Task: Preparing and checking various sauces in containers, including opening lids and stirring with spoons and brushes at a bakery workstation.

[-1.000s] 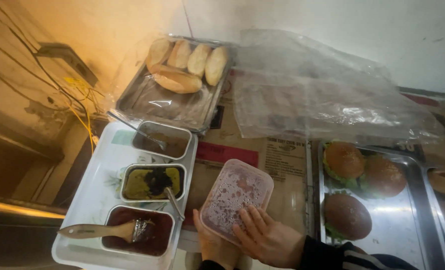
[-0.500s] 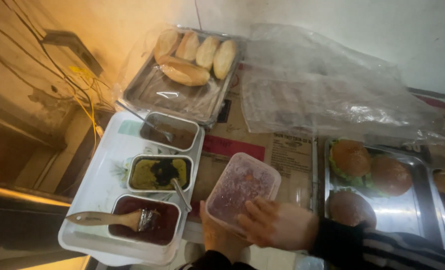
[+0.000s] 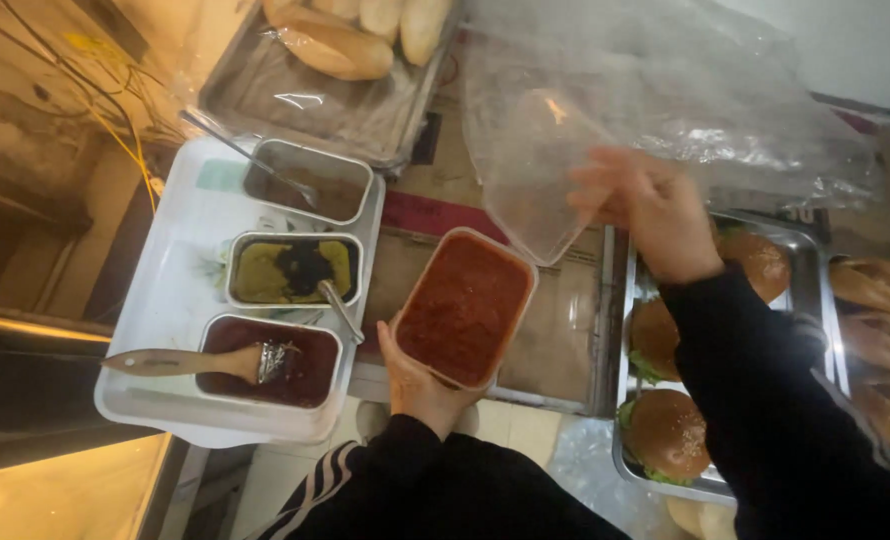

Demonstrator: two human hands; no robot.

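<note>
My left hand (image 3: 415, 385) cups the near end of a clear plastic tub (image 3: 465, 305) filled with chunky red sauce, and the tub stands uncovered. My right hand (image 3: 650, 215) is raised to the right of it, gripping a clear plastic lid (image 3: 530, 180) by its edge. The lid hangs tilted above the tub's far end. Both sleeves are black.
Left of the tub, a white tray (image 3: 180, 300) carries three metal sauce pans, one with a wooden-handled brush (image 3: 165, 362). A metal tray (image 3: 305, 100) with bread rolls (image 3: 335, 45) lies at the back. Burgers (image 3: 665, 430) sit in a metal tray (image 3: 615, 330) on the right, under crumpled plastic film (image 3: 685, 100).
The lid was on the tub under my right hand; now that hand has lifted it off, up and to the right. The red sauce is exposed.
</note>
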